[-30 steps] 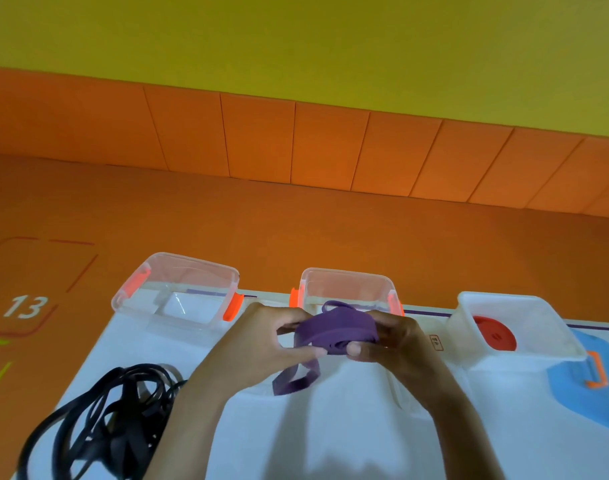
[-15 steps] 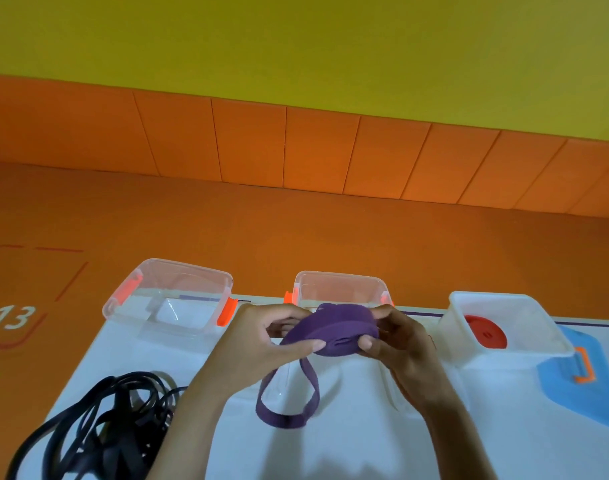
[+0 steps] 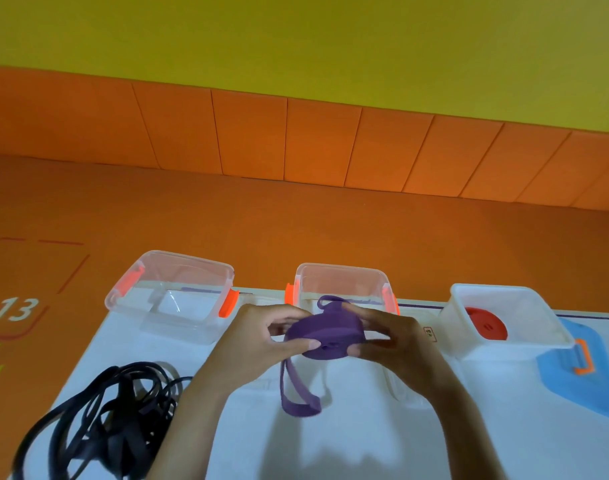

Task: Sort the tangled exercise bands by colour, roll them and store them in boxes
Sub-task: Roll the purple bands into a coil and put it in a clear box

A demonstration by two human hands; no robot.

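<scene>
Purple band (image 3: 325, 336) roll pinched btwn left hand (image 3: 258, 336) & right hand (image 3: 387, 336), above table (image 3: 365, 445); loose loop hung below. Black bands (image 3: 98, 420) heaped at left.

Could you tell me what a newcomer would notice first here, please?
The purple band, half rolled, is gripped between the left hand and right hand at centre, a loose loop hanging below. A tangle of black bands lies at lower left, and a red roll sits in the right box.
</scene>
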